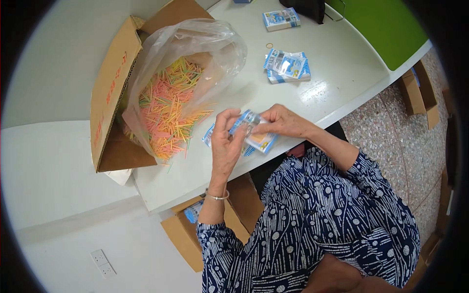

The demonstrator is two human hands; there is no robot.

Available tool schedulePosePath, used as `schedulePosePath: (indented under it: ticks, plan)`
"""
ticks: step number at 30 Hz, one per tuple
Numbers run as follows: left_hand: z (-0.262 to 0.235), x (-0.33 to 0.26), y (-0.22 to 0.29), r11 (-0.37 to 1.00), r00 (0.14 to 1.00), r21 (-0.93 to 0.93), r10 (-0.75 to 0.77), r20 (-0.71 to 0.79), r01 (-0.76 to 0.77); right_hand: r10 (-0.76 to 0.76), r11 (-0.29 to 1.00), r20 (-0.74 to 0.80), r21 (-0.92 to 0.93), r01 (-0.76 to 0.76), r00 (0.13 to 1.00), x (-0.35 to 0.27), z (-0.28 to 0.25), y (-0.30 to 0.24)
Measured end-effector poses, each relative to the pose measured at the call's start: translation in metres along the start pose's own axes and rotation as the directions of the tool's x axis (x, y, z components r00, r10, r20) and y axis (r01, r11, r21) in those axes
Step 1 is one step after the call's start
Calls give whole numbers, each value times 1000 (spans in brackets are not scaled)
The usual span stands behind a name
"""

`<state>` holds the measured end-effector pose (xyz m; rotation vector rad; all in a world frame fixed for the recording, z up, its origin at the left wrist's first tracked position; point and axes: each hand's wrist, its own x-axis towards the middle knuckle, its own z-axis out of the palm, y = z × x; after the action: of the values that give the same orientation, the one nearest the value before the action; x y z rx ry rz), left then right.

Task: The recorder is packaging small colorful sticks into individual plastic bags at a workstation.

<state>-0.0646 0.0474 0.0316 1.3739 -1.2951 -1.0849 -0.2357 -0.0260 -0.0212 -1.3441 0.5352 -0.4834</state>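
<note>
A small clear packet with blue and white print is between my hands near the table's front edge. On its left side, the fingers of my left hand are curled round it. My right hand pinches its upper right part between thumb and fingers. Something pale orange shows through the film, too blurred to name. Other blue-striped packets lie on the table beneath, partly hidden by my hands. To the left, many thin pastel sticks spill from a clear plastic bag.
The bag sits in a tipped cardboard box on the white table. Stacked packets lie farther back, with a rubber band and another stack. An open carton holding packets stands below the table edge.
</note>
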Motion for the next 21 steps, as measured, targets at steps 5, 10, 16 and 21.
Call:
schedulePosePath:
  ticks: [5, 10, 16, 21]
  plan:
    - [-53, -10, -11, 986, 990, 93, -140, 26, 137, -489, 756, -336, -623, 199, 805, 6, -32, -9]
    - [-48, -7, -27, 660, 977, 733, 211, 26, -162, -624, 353, -493, -870, -344, 606, 20, -105, 8]
    - [-16, 4, -14, 691, 979, 697, 182, 88, -191, -601, 415, -489, -867, -275, 633, 25, -119, 26]
    - [5, 17, -11, 697, 965, 671, 234, 121, -253, -653, 352, -448, -893, -279, 611, 29, -123, 30]
